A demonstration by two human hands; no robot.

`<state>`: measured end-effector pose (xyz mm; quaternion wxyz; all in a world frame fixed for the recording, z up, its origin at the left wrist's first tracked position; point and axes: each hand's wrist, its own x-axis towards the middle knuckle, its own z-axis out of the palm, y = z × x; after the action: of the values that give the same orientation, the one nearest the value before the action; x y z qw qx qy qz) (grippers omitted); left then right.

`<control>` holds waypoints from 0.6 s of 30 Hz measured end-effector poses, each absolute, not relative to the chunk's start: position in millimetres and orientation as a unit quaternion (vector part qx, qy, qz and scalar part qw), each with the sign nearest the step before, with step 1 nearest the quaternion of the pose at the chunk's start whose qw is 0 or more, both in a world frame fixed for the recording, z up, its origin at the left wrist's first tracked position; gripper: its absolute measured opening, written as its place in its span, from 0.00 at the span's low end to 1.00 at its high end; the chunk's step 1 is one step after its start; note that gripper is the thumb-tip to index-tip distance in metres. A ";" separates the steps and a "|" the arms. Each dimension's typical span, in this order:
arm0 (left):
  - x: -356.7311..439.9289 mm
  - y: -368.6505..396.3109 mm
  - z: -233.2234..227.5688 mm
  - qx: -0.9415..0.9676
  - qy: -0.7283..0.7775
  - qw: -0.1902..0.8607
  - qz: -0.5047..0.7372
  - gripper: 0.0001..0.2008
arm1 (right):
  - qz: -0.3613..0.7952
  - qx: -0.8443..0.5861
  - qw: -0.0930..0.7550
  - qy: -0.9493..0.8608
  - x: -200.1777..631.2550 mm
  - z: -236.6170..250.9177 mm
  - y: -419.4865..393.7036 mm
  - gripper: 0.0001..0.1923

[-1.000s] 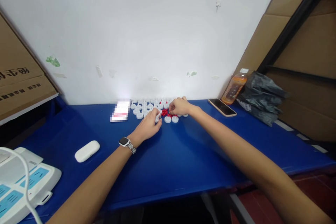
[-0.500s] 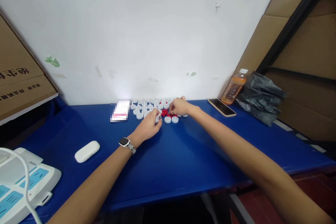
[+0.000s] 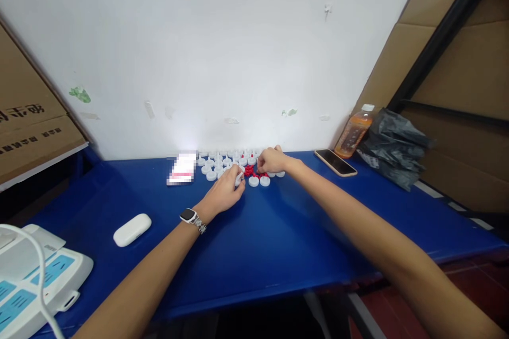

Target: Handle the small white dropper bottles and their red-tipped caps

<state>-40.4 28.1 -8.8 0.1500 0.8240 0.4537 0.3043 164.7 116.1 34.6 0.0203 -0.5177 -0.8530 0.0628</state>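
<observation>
Watching both hands at far edge of blue counter (image 3: 278, 233), near wall. Red bits (image 3: 250, 171) lie in small heap between hands: at 2 o'clock from left hand (image 3: 226, 190), at 8 o'clock from right hand (image 3: 271, 161), right one nearer. Left grip pinching white cap (image 3: 238, 179), fingers curled. Right grip pressed together at heap edge; whether it holds red bit, I cannot tell. More white caps (image 3: 217, 165) in rows at 12 o'clock from left hand. Both forearms stretched forward, wrists low.

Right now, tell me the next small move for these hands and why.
Probably the right hand should pinch one small red plastic piece from the pile it touches, since the left hand seems to grip a round white plastic cap beside it.
</observation>
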 end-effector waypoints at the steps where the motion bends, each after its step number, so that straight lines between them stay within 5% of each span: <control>1: -40.6 27.9 -8.6 0.824 0.453 0.149 0.306 0.03 | 0.063 -0.518 0.020 -0.853 164.6 34.2 116.9 0.07; 18: -41.1 28.2 -8.7 0.826 0.454 0.146 0.301 0.03 | 0.070 -0.515 0.053 -0.852 162.8 37.4 113.2 0.04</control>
<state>-41.1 28.2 -8.7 0.1463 0.8256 0.4540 0.3015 162.8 113.2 37.4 0.0532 -0.5155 -0.8524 0.0697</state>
